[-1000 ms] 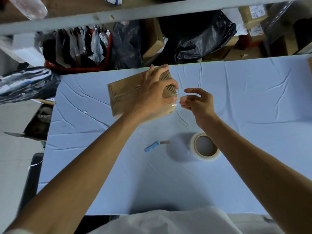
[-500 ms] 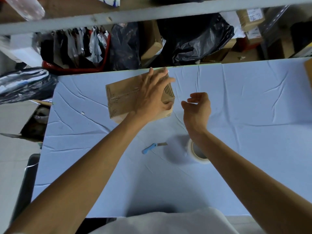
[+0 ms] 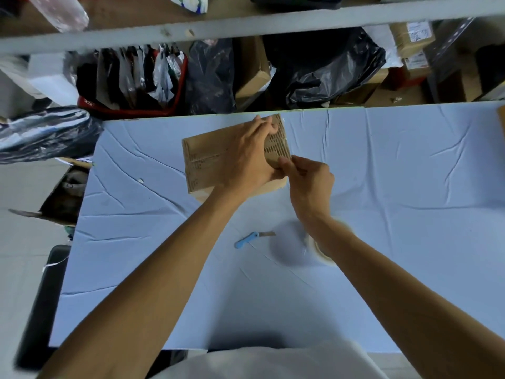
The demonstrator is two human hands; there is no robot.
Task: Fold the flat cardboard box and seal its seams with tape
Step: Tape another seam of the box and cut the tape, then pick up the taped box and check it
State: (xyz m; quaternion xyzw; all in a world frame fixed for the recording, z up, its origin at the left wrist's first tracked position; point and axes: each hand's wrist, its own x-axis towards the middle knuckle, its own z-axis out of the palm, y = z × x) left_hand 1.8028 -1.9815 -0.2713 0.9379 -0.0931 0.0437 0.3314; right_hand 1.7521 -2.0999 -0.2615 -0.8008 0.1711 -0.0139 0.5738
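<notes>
Right hand [image 3: 308, 181] has crossed from open air onto the small brown cardboard box [image 3: 202, 162]. Its fingers are curled, tips pinching the near right edge; whether tape is under them I cannot tell. My left hand [image 3: 246, 157] lies flat on top, fingers straight, pressing the box to the pale blue tablecloth [image 3: 410, 187] near the far edge. I judge the box light, stiff-walled but crushable, likely to slide on cloth. Pin it from above, grip at corners. The white tape roll [image 3: 325, 255] sits under my right forearm.

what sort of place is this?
Probably a packing or stockroom bench: shelves behind hold labelled parcels and black plastic bags, and a tape roll and blue cutter lie near the cardboard box on the cloth-covered table.
</notes>
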